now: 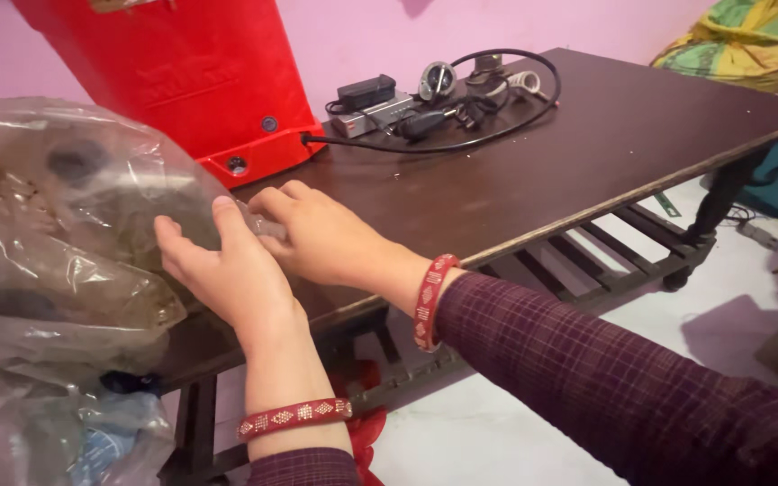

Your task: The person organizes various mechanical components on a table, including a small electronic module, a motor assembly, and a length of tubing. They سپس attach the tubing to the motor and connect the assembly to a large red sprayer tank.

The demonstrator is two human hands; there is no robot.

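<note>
Crumpled clear plastic bags (pixel 56 261), cloudy and soiled with brown grit, bulk up at the near left, spilling over the edge of the dark brown wooden table (pixel 533 171). Against their right side the left hand (pixel 222 270) lies flat, fingers spread wide and pressed onto the plastic, a red patterned bangle (pixel 292 418) on its wrist. Just beside it the right hand (pixel 317 229) reaches in from a plum checked sleeve (pixel 605 378), its fingers curled onto a fold of the same plastic; whether it pinches the film or only presses it cannot be told. Judging by this, the bundle is being steadied or gathered, and any further handling calls for a firm two-handed hold, since the film is slack. Behind stands a red plastic tank (pixel 182 72), and further right a tangle of black cables and adapters (pixel 443 103).
</note>
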